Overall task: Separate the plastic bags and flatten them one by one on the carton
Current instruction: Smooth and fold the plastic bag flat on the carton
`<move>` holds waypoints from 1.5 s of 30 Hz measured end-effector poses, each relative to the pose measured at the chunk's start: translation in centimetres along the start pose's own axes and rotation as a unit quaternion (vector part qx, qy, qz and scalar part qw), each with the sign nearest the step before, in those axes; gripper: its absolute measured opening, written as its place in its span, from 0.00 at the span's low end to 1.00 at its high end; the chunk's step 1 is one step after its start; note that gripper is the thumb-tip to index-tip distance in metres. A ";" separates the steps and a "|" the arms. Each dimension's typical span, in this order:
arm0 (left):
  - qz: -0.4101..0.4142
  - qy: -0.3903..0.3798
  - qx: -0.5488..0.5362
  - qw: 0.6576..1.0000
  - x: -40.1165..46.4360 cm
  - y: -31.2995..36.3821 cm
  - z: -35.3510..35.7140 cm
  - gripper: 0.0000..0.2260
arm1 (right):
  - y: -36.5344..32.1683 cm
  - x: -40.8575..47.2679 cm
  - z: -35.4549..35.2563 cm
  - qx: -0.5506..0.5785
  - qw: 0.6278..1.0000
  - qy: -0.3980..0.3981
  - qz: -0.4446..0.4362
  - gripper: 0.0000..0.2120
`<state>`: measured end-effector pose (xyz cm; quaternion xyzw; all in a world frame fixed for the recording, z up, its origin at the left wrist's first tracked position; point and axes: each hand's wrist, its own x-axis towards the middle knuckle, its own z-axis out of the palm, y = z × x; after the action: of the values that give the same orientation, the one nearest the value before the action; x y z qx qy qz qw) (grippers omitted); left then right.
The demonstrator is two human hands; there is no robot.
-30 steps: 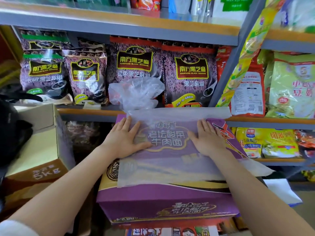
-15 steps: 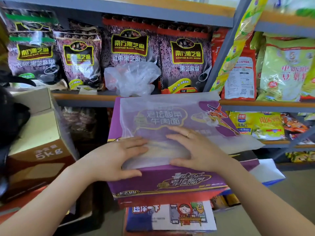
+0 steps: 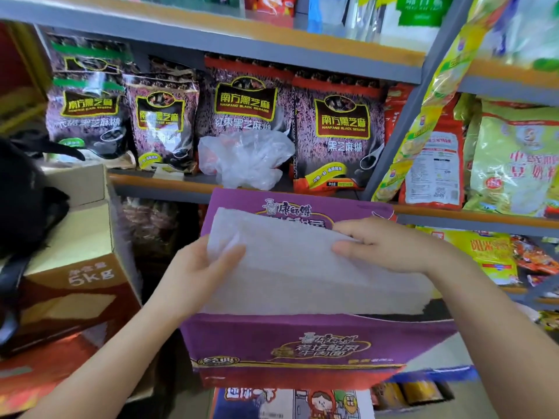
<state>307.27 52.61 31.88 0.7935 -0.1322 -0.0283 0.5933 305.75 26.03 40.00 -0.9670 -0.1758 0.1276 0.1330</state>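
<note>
A purple noodle carton stands in front of me below the shelf. On its top lies a white translucent plastic bag, folded over on itself into a thicker white layer. My left hand grips the bag's left edge, thumb on top and fingers under it. My right hand pinches the bag's upper right edge, lifting that edge off the carton. A crumpled bunch of clear plastic bags sits on the shelf just behind the carton.
Black sesame packets line the shelf at the back. A brown 5kg carton stands at left with a black object on it. Yellow and green food packets fill the right shelves. A grey shelf post rises right of the carton.
Both hands went from pressing flat on the spread bag to gripping its edges. The bag, spread wide before, is now folded over and partly lifted.
</note>
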 end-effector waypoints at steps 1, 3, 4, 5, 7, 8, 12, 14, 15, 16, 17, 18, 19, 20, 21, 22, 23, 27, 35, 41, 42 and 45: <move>-0.029 0.020 0.089 0.995 -0.2 -0.5 0.2 0.21 | 0.4 1.4 0.0 -0.020 1.000 -0.011 -0.001 0.15; -0.048 0.081 0.192 0.977 -0.5 -0.9 0.7 0.17 | 0.9 4.3 0.6 -0.081 0.996 -0.041 -0.005 0.16; -0.026 0.103 0.210 0.972 -0.5 -1.0 1.0 0.13 | 1.0 5.6 1.2 -0.110 0.992 -0.052 -0.014 0.15; -0.007 0.115 0.223 0.968 -0.7 -0.8 1.2 0.08 | 1.1 6.8 2.0 -0.129 0.990 -0.059 -0.026 0.12; -0.010 0.138 0.213 0.967 -0.9 -0.3 1.4 0.03 | 1.4 8.4 3.7 -0.141 0.988 -0.045 -0.053 0.08; -0.015 0.156 0.199 0.967 -0.9 -0.4 1.4 0.06 | 1.5 8.9 4.4 -0.144 0.987 -0.028 -0.061 0.08; -0.054 0.186 0.249 0.949 -1.0 -1.6 1.0 0.17 | 1.7 9.4 5.2 -0.075 0.995 0.022 -0.069 0.07; -0.091 0.172 0.316 0.929 -1.1 -2.1 1.1 0.23 | 1.6 9.5 4.8 -0.049 0.996 0.011 -0.067 0.07; -0.094 0.170 0.337 0.921 -1.2 -2.1 1.2 0.24 | 1.7 9.6 4.7 -0.044 0.997 0.002 -0.067 0.08; -0.091 0.164 0.346 0.919 -1.1 -2.0 1.4 0.26 | 1.6 9.6 4.6 -0.045 0.997 -0.005 -0.067 0.09; -0.076 0.162 0.361 0.915 -1.1 -2.0 1.6 0.29 | 1.7 9.7 4.6 -0.047 0.997 -0.008 -0.067 0.09; -0.049 0.160 0.393 0.904 -0.8 -2.0 1.7 0.31 | 1.8 9.7 4.5 -0.046 0.997 -0.005 -0.067 0.09; -0.019 0.149 0.430 0.890 -0.4 -2.0 1.8 0.31 | 2.1 9.7 4.4 -0.039 0.997 0.002 -0.063 0.09; 0.010 0.127 0.462 0.878 0.0 -2.0 2.0 0.29 | 2.3 9.5 4.3 -0.031 0.998 0.008 -0.056 0.08; 0.035 0.107 0.482 0.869 0.5 -1.9 2.3 0.25 | 2.7 9.4 4.2 -0.026 0.999 0.011 -0.046 0.08; 0.056 0.091 0.495 0.863 0.9 -1.8 2.7 0.20 | 2.9 9.3 4.0 -0.025 0.999 0.009 -0.037 0.08; 0.069 0.070 0.493 0.865 1.1 -1.5 3.3 0.17 | 3.2 9.2 3.9 -0.027 0.999 0.005 -0.029 0.09; 0.075 -0.011 0.481 0.873 1.2 -1.5 5.2 0.21 | 4.1 9.1 3.4 -0.048 0.999 -0.005 -0.002 0.14; 0.044 -0.041 0.474 0.878 2.1 -1.2 5.9 0.42 | 4.7 8.9 3.5 -0.056 0.998 0.038 0.016 0.08; 0.054 -0.066 0.503 0.860 2.5 -1.4 6.1 0.49 | 5.0 9.3 3.8 -0.059 0.997 0.048 0.020 0.05; 0.056 -0.064 0.503 0.860 2.7 -1.3 6.1 0.49 | 5.0 9.3 3.8 -0.063 0.997 0.046 0.014 0.05; 0.058 -0.068 0.509 0.856 3.0 -1.3 6.0 0.48 | 5.1 9.2 3.8 -0.075 0.996 0.046 0.007 0.05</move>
<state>309.18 46.57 29.22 0.9718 -0.2139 0.0238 0.0964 314.51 25.66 33.12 -0.9804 -0.1714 0.0704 0.0672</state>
